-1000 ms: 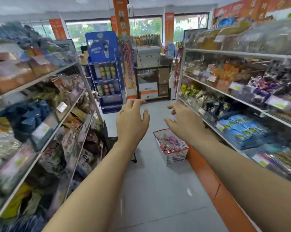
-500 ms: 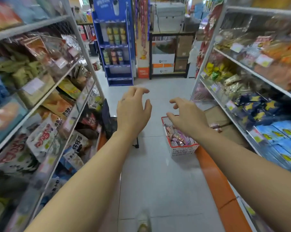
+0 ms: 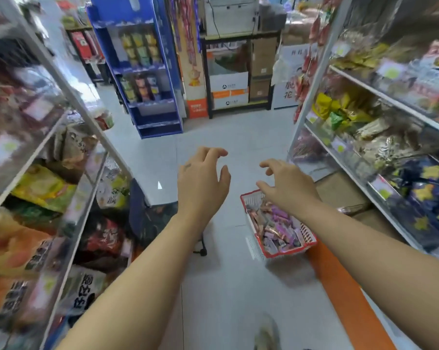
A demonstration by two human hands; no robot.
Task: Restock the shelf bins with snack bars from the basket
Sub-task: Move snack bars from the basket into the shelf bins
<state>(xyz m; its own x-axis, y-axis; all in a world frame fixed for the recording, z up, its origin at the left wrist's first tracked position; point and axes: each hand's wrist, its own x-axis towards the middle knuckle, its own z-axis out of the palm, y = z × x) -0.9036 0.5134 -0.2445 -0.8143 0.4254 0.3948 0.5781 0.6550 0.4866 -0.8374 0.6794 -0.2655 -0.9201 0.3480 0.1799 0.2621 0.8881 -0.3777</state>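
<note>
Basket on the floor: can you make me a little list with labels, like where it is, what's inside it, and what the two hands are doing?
place: shop aisle between two snack shelves
basket: red and white, on the floor beside the orange shelf base
inside: wrapped snack bars, pink, purple and brown
left hand: empty, fingers loosely curled, over bare floor
right hand: empty, fingers spread, over the basket's far end; no bar picked up yet
far end: blue display stand
</note>
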